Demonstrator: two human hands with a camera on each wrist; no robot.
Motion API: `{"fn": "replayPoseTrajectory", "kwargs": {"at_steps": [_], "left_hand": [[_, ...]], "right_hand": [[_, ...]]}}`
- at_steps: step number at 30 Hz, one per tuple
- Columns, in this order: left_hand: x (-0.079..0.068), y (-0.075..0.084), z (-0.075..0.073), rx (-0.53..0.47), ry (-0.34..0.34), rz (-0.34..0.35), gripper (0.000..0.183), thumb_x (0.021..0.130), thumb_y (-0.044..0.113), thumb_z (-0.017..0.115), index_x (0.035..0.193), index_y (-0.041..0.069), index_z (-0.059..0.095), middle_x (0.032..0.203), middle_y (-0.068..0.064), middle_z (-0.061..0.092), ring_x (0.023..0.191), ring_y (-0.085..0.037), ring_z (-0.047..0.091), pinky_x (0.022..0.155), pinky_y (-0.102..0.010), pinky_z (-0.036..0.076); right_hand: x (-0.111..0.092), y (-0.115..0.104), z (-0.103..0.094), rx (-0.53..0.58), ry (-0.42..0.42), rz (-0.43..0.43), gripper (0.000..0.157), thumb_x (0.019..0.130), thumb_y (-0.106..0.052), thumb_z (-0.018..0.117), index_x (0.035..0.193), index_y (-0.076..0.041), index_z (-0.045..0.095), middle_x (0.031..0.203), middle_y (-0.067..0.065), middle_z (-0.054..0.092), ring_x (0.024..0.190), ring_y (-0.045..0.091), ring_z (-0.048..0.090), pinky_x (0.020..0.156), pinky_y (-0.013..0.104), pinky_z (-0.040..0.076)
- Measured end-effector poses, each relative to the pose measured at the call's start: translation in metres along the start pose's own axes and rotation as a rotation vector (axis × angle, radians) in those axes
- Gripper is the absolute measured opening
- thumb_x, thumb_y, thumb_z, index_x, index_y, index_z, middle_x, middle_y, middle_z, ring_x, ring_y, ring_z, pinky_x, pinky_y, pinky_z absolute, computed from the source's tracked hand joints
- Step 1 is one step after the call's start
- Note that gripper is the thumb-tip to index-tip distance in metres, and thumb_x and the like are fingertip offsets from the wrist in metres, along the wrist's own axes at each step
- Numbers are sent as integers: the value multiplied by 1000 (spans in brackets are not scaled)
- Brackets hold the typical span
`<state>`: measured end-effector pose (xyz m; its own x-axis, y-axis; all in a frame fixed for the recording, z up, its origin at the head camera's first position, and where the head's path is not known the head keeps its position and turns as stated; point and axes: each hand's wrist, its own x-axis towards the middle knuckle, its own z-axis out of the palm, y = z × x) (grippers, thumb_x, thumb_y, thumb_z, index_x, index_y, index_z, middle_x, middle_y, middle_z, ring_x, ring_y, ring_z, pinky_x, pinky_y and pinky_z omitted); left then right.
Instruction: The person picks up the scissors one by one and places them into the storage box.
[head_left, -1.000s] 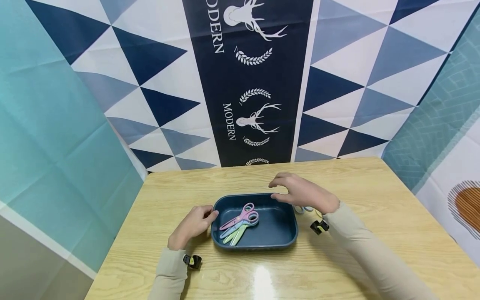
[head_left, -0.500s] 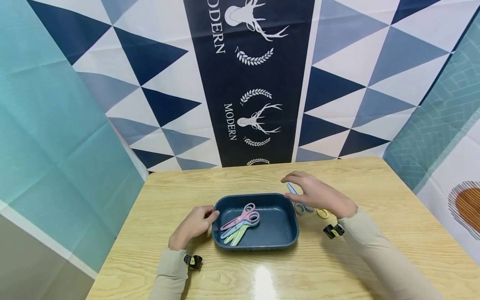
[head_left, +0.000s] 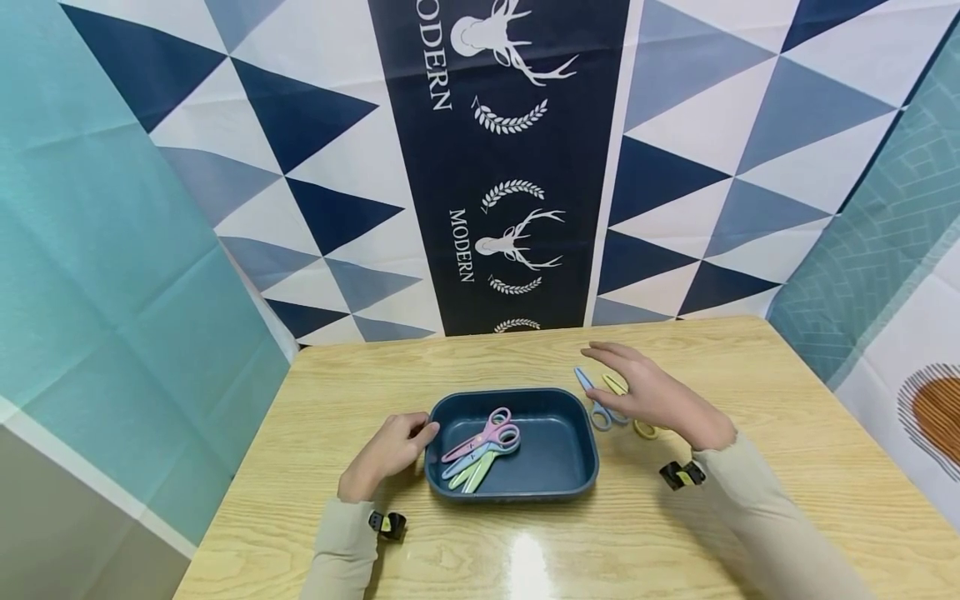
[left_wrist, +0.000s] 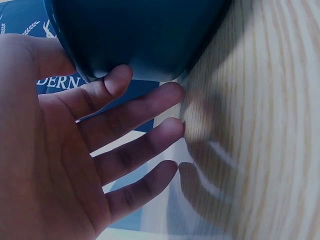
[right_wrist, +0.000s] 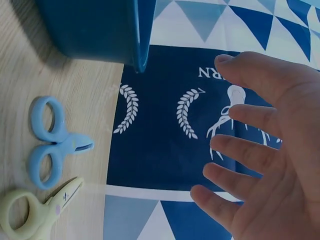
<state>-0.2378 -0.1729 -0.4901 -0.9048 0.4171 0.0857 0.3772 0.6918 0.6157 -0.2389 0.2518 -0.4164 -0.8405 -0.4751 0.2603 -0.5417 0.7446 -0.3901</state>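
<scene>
A dark blue tray (head_left: 555,454) sits on the table with pink scissors (head_left: 476,440), light blue scissors (head_left: 461,462) and green scissors (head_left: 477,473) overlapping in its left part. My left hand (head_left: 390,450) pinches the tray's left rim between thumb and index finger; its other fingers extend below the rim in the left wrist view. To the right of the tray, my right hand (head_left: 660,398) hovers with spread fingers, holding nothing. Beneath it lie another pair of blue scissors (right_wrist: 60,140) and yellow scissors (right_wrist: 42,212), both partly hidden by the hand in the head view.
The light wooden table (head_left: 337,400) reaches back to a patterned cloth (head_left: 517,167) hung behind it. A teal cloth (head_left: 135,267) hangs at the left, and another patterned cloth (head_left: 862,292) at the right.
My right hand has moved right, from above the tray's right side to above the scissors on the table, uncovering more of them. My left hand keeps its place on the rim.
</scene>
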Motion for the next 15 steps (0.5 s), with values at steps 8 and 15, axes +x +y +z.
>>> {"fn": "replayPoseTrajectory", "kwargs": {"at_steps": [8, 15], "left_hand": [[0, 1, 0, 12, 8, 9, 38, 108, 30, 54, 73, 16, 49, 64, 7, 37, 56, -6, 39, 58, -22, 33], [0, 3, -1, 17, 0, 15, 38, 108, 30, 54, 74, 15, 49, 64, 7, 37, 57, -7, 39, 59, -23, 33]], "right_hand": [[-6, 4, 1, 3, 2, 56, 69, 97, -32, 73, 155, -7, 43, 161, 28, 34, 150, 53, 26, 111, 73, 30], [-14, 10, 4, 22, 7, 69, 72, 97, -32, 73, 156, -8, 41, 163, 29, 30, 150, 54, 24, 112, 74, 29]]}}
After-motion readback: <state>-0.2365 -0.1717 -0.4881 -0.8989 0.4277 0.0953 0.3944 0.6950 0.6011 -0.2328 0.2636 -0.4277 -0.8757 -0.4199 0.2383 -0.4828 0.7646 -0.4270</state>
